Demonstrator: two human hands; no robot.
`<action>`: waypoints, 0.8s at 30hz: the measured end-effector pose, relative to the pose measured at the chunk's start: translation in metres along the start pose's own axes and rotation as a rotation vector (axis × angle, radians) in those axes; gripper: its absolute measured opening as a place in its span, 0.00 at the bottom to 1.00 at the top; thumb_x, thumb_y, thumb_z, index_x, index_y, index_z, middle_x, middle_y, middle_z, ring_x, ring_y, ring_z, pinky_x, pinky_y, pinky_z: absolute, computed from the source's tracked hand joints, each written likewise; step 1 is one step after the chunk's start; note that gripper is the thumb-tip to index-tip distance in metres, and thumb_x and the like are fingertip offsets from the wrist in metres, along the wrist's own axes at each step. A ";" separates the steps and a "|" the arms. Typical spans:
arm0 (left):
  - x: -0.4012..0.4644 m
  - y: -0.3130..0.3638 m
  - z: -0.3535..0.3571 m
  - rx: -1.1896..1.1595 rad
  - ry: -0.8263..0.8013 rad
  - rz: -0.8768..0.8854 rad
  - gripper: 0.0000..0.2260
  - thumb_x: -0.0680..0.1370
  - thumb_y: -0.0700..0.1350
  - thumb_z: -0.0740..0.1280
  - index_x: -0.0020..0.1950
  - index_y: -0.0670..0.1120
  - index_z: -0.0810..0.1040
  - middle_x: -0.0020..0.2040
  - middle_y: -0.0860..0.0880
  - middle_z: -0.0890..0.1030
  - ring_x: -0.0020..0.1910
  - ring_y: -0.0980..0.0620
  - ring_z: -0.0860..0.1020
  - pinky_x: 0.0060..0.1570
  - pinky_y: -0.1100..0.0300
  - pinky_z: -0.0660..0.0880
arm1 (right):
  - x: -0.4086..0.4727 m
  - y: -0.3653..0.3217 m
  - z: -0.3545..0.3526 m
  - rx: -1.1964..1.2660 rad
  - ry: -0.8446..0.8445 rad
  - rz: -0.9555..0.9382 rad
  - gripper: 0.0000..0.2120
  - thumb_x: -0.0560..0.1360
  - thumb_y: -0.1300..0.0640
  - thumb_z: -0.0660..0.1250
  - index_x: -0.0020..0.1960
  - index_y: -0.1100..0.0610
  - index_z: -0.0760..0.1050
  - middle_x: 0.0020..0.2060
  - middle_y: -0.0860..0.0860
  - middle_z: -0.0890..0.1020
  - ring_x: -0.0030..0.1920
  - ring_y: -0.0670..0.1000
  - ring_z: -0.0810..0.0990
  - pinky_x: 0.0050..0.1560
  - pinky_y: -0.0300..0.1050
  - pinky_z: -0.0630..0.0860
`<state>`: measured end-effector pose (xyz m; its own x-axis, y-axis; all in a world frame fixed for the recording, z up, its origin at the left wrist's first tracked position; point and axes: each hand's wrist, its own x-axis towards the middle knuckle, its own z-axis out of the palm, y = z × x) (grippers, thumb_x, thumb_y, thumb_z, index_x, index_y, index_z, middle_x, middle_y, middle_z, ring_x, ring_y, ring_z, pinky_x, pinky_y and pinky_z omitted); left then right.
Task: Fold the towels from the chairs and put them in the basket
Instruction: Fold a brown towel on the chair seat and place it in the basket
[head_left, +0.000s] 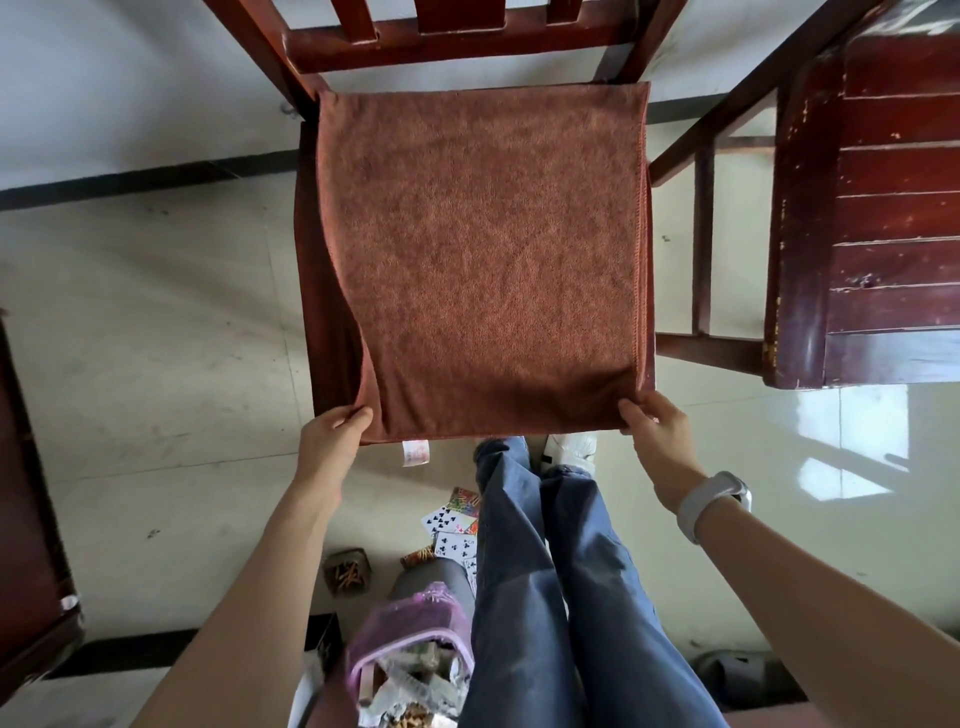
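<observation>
On the dark red wooden chair seat lies the doubled rust-brown terry towel, flat; the left hand and right hand each pinch a near corner, fingers curled onto the cloth.

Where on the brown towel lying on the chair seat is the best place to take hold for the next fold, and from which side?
At its two near corners, from the person's side. The brown towel lies flat over the chair, and its near edge overhangs the front of the seat, so fingers can get under it. The left hand and right hand already pinch those corners, ready to carry that edge toward the chair back, probably.
</observation>
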<state>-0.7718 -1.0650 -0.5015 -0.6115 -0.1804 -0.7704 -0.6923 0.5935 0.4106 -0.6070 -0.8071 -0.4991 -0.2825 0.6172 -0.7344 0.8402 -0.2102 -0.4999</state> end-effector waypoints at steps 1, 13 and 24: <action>-0.001 0.002 -0.002 -0.034 0.009 -0.017 0.08 0.76 0.41 0.65 0.53 0.43 0.79 0.47 0.47 0.78 0.45 0.52 0.74 0.50 0.58 0.70 | 0.001 0.000 -0.002 0.009 -0.006 0.011 0.05 0.75 0.62 0.62 0.46 0.63 0.75 0.33 0.55 0.74 0.35 0.52 0.72 0.31 0.34 0.68; -0.053 0.050 -0.040 -0.626 0.051 -0.042 0.04 0.74 0.41 0.69 0.41 0.42 0.79 0.35 0.48 0.73 0.35 0.56 0.71 0.44 0.63 0.73 | -0.014 -0.049 -0.046 0.279 0.106 -0.096 0.10 0.78 0.60 0.58 0.38 0.54 0.72 0.31 0.52 0.72 0.32 0.50 0.70 0.33 0.42 0.67; -0.142 0.149 -0.074 -0.821 0.165 0.188 0.05 0.75 0.39 0.68 0.48 0.44 0.73 0.37 0.48 0.74 0.20 0.61 0.69 0.26 0.70 0.70 | -0.065 -0.162 -0.115 0.382 0.098 -0.257 0.21 0.75 0.67 0.55 0.35 0.44 0.75 0.33 0.52 0.73 0.27 0.47 0.70 0.40 0.53 0.78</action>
<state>-0.8166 -1.0092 -0.2943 -0.7475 -0.2853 -0.5999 -0.5932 -0.1198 0.7961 -0.6720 -0.7263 -0.3176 -0.3990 0.7503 -0.5271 0.5130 -0.2939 -0.8065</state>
